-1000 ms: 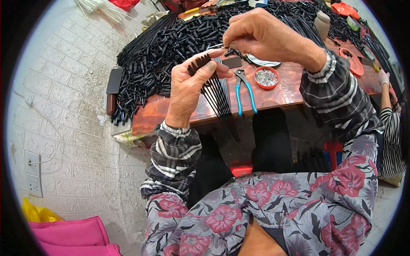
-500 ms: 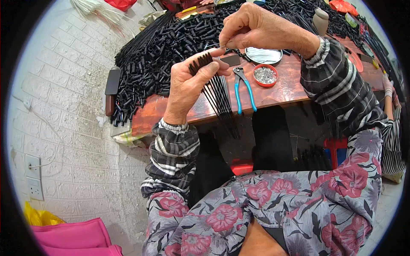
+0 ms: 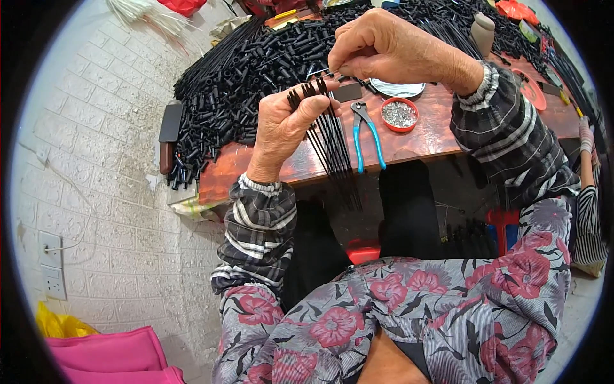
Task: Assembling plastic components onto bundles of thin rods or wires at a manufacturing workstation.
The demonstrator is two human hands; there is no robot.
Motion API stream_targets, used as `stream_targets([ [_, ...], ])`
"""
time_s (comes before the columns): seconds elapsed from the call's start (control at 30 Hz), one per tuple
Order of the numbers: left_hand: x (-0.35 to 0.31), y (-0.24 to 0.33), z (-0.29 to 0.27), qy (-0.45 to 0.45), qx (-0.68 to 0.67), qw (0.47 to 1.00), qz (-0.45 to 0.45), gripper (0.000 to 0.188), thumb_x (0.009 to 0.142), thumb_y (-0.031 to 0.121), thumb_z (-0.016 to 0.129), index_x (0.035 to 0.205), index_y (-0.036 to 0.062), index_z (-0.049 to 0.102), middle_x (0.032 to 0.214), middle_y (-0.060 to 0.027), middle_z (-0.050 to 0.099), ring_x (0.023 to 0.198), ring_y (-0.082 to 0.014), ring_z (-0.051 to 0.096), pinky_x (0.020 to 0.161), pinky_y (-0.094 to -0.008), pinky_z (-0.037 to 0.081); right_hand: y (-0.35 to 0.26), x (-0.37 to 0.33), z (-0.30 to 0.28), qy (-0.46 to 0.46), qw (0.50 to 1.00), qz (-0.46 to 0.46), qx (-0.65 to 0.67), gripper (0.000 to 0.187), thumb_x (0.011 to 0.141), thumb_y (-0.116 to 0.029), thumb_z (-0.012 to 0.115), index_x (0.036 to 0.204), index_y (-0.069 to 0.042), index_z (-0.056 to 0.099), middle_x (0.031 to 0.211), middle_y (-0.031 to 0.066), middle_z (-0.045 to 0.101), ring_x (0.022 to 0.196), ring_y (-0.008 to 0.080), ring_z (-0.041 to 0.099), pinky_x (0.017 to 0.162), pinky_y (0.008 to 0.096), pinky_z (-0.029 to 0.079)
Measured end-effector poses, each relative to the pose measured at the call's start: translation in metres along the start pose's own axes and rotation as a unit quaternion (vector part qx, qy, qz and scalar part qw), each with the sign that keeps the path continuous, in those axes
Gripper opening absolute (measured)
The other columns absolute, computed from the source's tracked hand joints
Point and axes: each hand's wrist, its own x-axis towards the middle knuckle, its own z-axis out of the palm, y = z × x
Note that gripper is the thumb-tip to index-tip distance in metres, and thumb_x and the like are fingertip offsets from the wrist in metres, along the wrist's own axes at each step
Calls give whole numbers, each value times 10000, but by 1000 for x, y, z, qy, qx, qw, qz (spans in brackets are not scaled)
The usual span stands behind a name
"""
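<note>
My left hand [image 3: 281, 125] is closed around a bundle of thin black rods [image 3: 338, 157]. Their upper ends poke out past my thumb and fingers, and the long ends fan downward over the table's front edge. Just above and to the right, my right hand [image 3: 390, 48] pinches a thin, needle-like metal piece [image 3: 317, 72], which points left over the rod tips. My fingers hide most of it. Below the hands lie pliers with blue handles [image 3: 369, 137], beside a red round dish [image 3: 400, 130] of small silvery bits.
A large heap of short black tubes [image 3: 224, 89] covers the back and left of the reddish table [image 3: 217, 176]. A cleaver [image 3: 169, 125] lies at the left edge. A round mirror-like disc [image 3: 403, 89] and a pale bottle [image 3: 482, 32] stand behind. At right shows another person's gloved hand [image 3: 585, 134].
The rod tips in my left hand are spread further apart, and its fingers have shifted. My right hand keeps its pinch nearly in place. The other person's hand at right has moved slightly.
</note>
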Motion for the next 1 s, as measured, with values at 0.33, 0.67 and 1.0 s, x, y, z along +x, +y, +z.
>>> stream_targets([
  [0.33, 3, -1, -2, -15, 30, 999, 3, 237, 833, 177, 564, 933, -31, 622, 707, -61, 639, 685, -95, 595, 662, -215, 482, -5, -16, 15, -19, 998, 19, -49, 53, 724, 9, 591, 766, 36, 609, 633, 52, 553, 558, 107, 501, 497, 232, 401],
  [0.67, 7, 0, -1, -14, 61, 998, 5, 253, 828, 214, 575, 920, -15, 631, 690, -49, 640, 656, -75, 586, 623, -196, 472, 8, -1, -1, 74, 973, -164, -145, 81, 698, -3, 573, 759, 31, 613, 641, 117, 578, 530, 168, 526, 498, 279, 416],
  [1.0, 10, 2, 0, -12, 87, 996, -18, 238, 825, 194, 576, 919, -17, 633, 680, -41, 637, 656, -69, 583, 616, -191, 468, -2, 2, -2, -9, 993, 96, 71, 64, 730, -6, 564, 730, 45, 604, 599, 90, 592, 487, 115, 494, 452, 266, 390],
])
